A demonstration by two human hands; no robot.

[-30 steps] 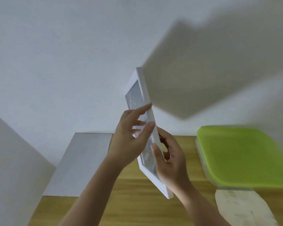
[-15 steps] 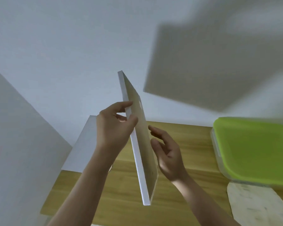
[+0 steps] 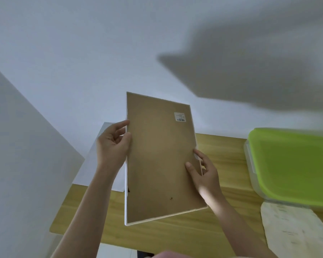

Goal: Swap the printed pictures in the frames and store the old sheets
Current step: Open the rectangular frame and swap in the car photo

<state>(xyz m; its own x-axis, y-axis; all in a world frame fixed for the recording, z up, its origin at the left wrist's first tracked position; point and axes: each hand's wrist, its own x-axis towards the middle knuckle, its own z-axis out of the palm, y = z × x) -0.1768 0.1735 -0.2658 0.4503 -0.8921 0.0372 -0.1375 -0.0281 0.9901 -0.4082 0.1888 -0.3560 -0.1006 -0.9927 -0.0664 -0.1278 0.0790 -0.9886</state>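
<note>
While both hands hold it above the wooden counter (image 3: 222,153), the picture frame (image 3: 160,157) is turned with its brown backing board toward the camera — a small white barcode label (image 3: 180,116) sits near its upper right corner. The left hand (image 3: 113,144) grips the frame's left edge, fingers (image 3: 120,125) curled round the white rim. The right hand (image 3: 206,174) clasps the right edge lower down, thumb pressed on the backing. A container with a green lid (image 3: 295,168) sits on the counter at right, a pale printed sheet (image 3: 295,231) just before it — a white sheet (image 3: 93,164) lies behind the left hand.
</note>
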